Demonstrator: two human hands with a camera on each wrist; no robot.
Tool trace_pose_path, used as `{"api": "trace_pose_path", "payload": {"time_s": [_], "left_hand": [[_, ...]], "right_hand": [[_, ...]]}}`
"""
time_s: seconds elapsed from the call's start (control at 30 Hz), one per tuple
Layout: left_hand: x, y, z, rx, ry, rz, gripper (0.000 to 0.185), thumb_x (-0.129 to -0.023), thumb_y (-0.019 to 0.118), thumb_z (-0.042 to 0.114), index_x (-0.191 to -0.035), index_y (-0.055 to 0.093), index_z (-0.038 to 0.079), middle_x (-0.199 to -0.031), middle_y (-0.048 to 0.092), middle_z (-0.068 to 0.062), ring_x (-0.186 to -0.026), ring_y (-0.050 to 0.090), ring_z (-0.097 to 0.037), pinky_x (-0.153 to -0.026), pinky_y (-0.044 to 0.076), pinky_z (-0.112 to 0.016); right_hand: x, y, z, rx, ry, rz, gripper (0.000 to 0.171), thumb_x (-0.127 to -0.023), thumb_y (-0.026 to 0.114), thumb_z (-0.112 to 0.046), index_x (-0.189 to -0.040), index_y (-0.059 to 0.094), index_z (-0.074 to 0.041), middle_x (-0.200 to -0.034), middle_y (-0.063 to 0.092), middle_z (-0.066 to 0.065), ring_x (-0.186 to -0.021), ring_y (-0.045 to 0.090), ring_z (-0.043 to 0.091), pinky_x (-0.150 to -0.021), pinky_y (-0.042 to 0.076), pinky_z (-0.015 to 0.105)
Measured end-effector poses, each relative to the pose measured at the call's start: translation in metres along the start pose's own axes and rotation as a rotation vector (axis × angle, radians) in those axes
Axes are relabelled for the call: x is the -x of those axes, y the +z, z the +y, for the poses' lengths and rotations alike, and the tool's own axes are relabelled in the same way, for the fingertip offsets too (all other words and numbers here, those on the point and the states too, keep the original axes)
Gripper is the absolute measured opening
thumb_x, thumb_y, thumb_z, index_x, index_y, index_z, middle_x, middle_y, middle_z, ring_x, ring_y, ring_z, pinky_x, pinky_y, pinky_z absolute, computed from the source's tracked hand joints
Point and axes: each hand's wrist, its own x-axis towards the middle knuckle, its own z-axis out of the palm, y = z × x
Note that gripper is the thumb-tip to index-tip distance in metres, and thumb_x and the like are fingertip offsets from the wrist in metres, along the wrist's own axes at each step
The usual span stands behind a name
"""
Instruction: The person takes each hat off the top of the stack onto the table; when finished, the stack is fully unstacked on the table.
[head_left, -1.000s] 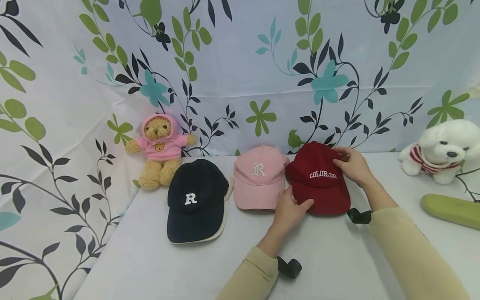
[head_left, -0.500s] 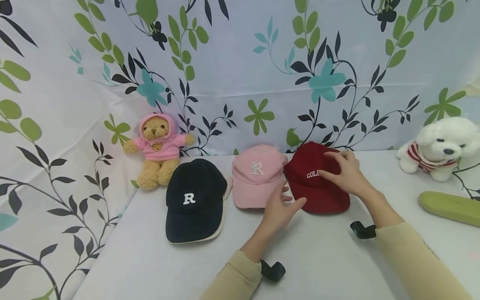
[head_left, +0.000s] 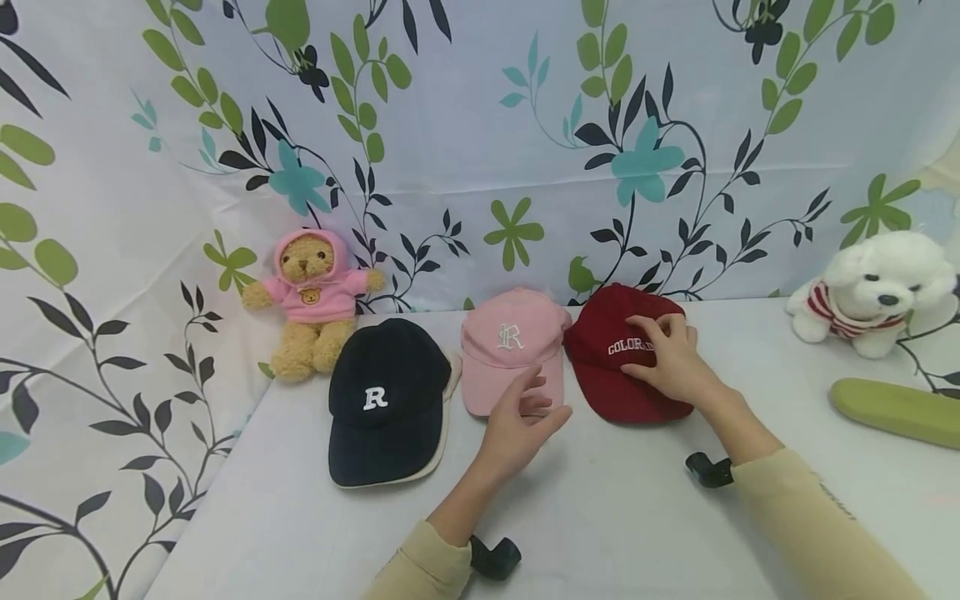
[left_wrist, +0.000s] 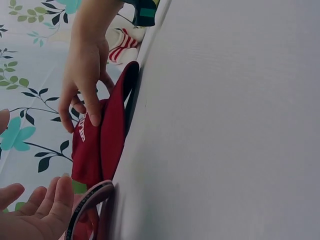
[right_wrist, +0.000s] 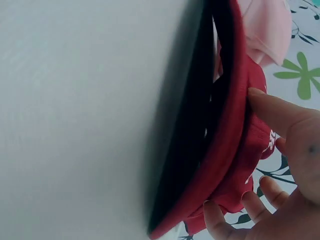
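On the table sits a red cap [head_left: 622, 396] with white COLORADO lettering, its brim toward me. My right hand [head_left: 675, 362] is over its front, partly covering the letters. In the right wrist view the thumb [right_wrist: 275, 112] tip is at the crown just above the brim, and the other fingers are spread apart. My left hand [head_left: 513, 429] holds nothing and has its fingers loosely bent, in front of the pink cap [head_left: 487, 354] and overlapping its brim in the head view. Left of that lies a black cap [head_left: 386, 367] with a white R.
A cream cap edge [head_left: 452, 379] shows under the black cap. Behind stand a teddy bear [head_left: 311, 304] in a pink hoodie and, far right, a white plush dog [head_left: 873, 292]. A long green object [head_left: 900, 412] lies at right. A leaf-patterned cloth [head_left: 450, 125] hangs behind the table.
My left hand has drawn back from the red cap's brim, leftward and toward me. My right hand has moved from the cap's right side to its front. The caps stay in place.
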Motion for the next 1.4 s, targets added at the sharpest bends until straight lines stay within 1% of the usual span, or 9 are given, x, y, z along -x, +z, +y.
{"api": "trace_pose_path", "payload": {"time_s": [0.13, 0.2, 0.4, 0.63, 0.87, 1.0, 1.2, 1.3, 1.4], "left_hand": [[0.009, -0.017, -0.002, -0.001, 0.039, 0.008, 0.068, -0.093, 0.075, 0.023, -0.151, 0.042, 0.006, -0.141, 0.052, -0.015, -0.116, 0.061, -0.031, -0.097, 0.051, -0.039], [0.014, -0.026, -0.004, 0.0, 0.043, 0.015, 0.067, -0.094, 0.074, 0.021, -0.15, 0.043, 0.006, -0.142, 0.052, -0.015, -0.117, 0.06, -0.03, -0.099, 0.05, -0.042], [0.026, -0.048, -0.005, -0.027, 0.041, 0.083, 0.066, -0.093, 0.075, 0.02, -0.15, 0.044, 0.009, -0.143, 0.051, -0.015, -0.117, 0.059, -0.026, -0.099, 0.05, -0.047], [0.036, -0.068, -0.003, -0.064, 0.096, 0.155, 0.063, -0.092, 0.075, 0.013, -0.148, 0.047, 0.011, -0.14, 0.053, -0.017, -0.116, 0.061, -0.026, -0.095, 0.052, -0.041], [0.041, -0.087, -0.005, -0.125, 0.19, 0.206, 0.065, -0.089, 0.078, 0.01, -0.147, 0.048, 0.013, -0.137, 0.055, -0.007, -0.116, 0.061, -0.032, -0.091, 0.054, -0.036], [0.045, -0.1, -0.009, -0.181, 0.229, 0.235, 0.067, -0.089, 0.079, 0.009, -0.147, 0.048, 0.013, -0.138, 0.055, -0.007, -0.118, 0.06, -0.033, -0.092, 0.054, -0.037], [0.051, -0.12, -0.014, -0.266, 0.272, 0.297, 0.069, -0.086, 0.08, 0.006, -0.147, 0.047, 0.009, -0.138, 0.056, -0.015, -0.118, 0.06, -0.027, -0.091, 0.054, -0.044], [0.055, -0.13, -0.016, -0.28, 0.276, 0.329, 0.071, -0.085, 0.081, 0.005, -0.147, 0.047, 0.007, -0.138, 0.056, -0.016, -0.117, 0.06, -0.028, -0.091, 0.054, -0.043], [0.058, -0.139, -0.018, -0.284, 0.26, 0.356, 0.072, -0.084, 0.081, 0.004, -0.148, 0.046, 0.005, -0.138, 0.055, -0.017, -0.117, 0.06, -0.028, -0.091, 0.053, -0.036]], "right_hand": [[-0.003, 0.006, -0.001, 0.029, 0.004, 0.003, 0.073, -0.089, 0.078, -0.022, -0.148, 0.038, -0.01, -0.129, 0.028, 0.027, -0.119, 0.025, 0.047, -0.083, 0.05, 0.064], [-0.005, 0.009, -0.002, 0.042, 0.008, 0.01, 0.073, -0.088, 0.078, -0.023, -0.148, 0.038, -0.01, -0.128, 0.029, 0.026, -0.119, 0.025, 0.047, -0.083, 0.051, 0.065], [-0.009, 0.015, -0.006, 0.055, 0.02, 0.034, 0.072, -0.089, 0.077, -0.023, -0.148, 0.039, -0.009, -0.129, 0.03, 0.027, -0.122, 0.026, 0.048, -0.082, 0.052, 0.066], [-0.012, 0.02, -0.009, 0.055, 0.034, 0.044, 0.072, -0.089, 0.076, -0.023, -0.149, 0.038, -0.006, -0.129, 0.031, 0.028, -0.122, 0.026, 0.048, -0.081, 0.052, 0.066], [-0.018, 0.021, -0.011, 0.058, 0.047, 0.049, 0.073, -0.09, 0.076, -0.023, -0.149, 0.037, -0.007, -0.129, 0.031, 0.028, -0.123, 0.025, 0.048, -0.081, 0.051, 0.067], [-0.02, 0.019, -0.013, 0.092, 0.063, 0.042, 0.073, -0.09, 0.075, -0.026, -0.15, 0.037, -0.008, -0.13, 0.031, 0.028, -0.123, 0.026, 0.049, -0.084, 0.046, 0.07], [-0.023, 0.012, -0.029, 0.105, 0.054, 0.063, 0.074, -0.091, 0.074, -0.031, -0.151, 0.037, -0.01, -0.133, 0.034, 0.029, -0.123, 0.028, 0.05, -0.087, 0.037, 0.074], [-0.025, 0.011, -0.042, 0.08, 0.033, 0.059, 0.075, -0.091, 0.074, -0.032, -0.152, 0.036, -0.01, -0.135, 0.035, 0.029, -0.123, 0.03, 0.049, -0.088, 0.037, 0.074], [-0.027, 0.013, -0.057, 0.047, 0.007, 0.05, 0.076, -0.091, 0.074, -0.033, -0.153, 0.035, -0.011, -0.138, 0.036, 0.028, -0.124, 0.032, 0.047, -0.09, 0.039, 0.072]]}}
